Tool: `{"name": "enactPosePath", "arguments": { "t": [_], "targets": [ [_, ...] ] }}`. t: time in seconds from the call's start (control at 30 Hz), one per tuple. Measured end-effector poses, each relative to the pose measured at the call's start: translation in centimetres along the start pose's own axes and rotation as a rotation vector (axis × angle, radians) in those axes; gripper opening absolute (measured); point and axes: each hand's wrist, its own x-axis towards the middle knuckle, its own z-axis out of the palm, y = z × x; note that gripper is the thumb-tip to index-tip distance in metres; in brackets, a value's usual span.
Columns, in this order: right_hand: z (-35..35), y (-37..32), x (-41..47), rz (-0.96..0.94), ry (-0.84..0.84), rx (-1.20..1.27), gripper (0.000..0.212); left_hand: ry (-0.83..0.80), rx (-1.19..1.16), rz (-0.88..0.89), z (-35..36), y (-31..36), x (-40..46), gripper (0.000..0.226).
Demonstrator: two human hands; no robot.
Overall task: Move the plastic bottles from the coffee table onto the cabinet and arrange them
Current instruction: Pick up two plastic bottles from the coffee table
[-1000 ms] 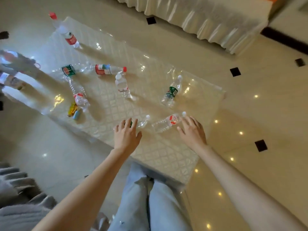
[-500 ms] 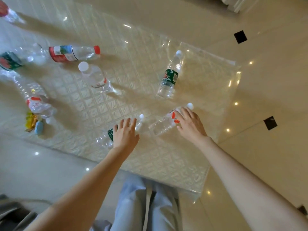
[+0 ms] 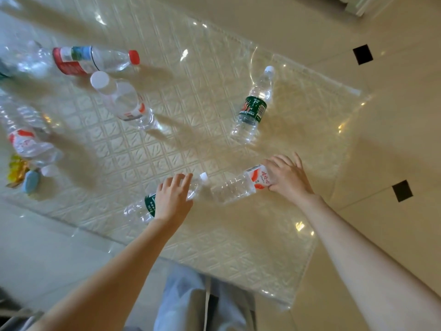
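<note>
seven plastic bottles (image 3: 252, 108), two hands (image 3: 172, 199)

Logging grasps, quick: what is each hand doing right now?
Left hand: grips the green-label bottle lying on the table.
Right hand: grips the red-label bottle lying on the table.

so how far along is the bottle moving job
Nothing looks done: no cabinet is in view and every bottle seen sits on the coffee table. In hand: the left hand closes over the lying green-labelled clear bottle, the right hand over the lying red-and-white-labelled clear bottle. Left: those two and the others, like the green-labelled bottle beyond.
</note>
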Motion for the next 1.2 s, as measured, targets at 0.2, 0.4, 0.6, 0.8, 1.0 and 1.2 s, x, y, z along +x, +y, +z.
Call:
{"name": "enactPosePath", "arguments": {
  "t": [0.2,0.4,0.6,0.8,1.0,1.2],
  "targets": [
    [-2.4,-0.8,-3.1,-0.144,0.162,0.054,0.075,0.178,-0.174,-0.01,-2.5,0.2,-3.0,0.067],
    [-6.4,-5.1,-6.6,-0.201,0.264,0.223,0.064,0.295,-0.38,-0.124,-5.9,0.0,-7.7,0.065],
    [-6.8,-11.3,-8.0,-0.241,0.245,0.407,0.047,0.373,-0.614,-0.29,-6.9,-2.0,-11.7,0.061],
    [-5.8,-15.8,-7.4,-0.285,0.184,0.414,0.057,0.445,-0.694,-0.348,-7.4,-3.5,-14.1,0.059],
    [-4.9,-16.1,-6.0,-0.218,0.159,0.477,0.07,0.384,-0.788,-0.334,-5.8,-5.2,-15.3,0.07],
    [-4.8,-16.1,-5.5,-0.22,0.159,0.473,0.073,0.443,-0.815,-0.403,-5.5,-5.2,-15.7,0.068]
  ]
}}
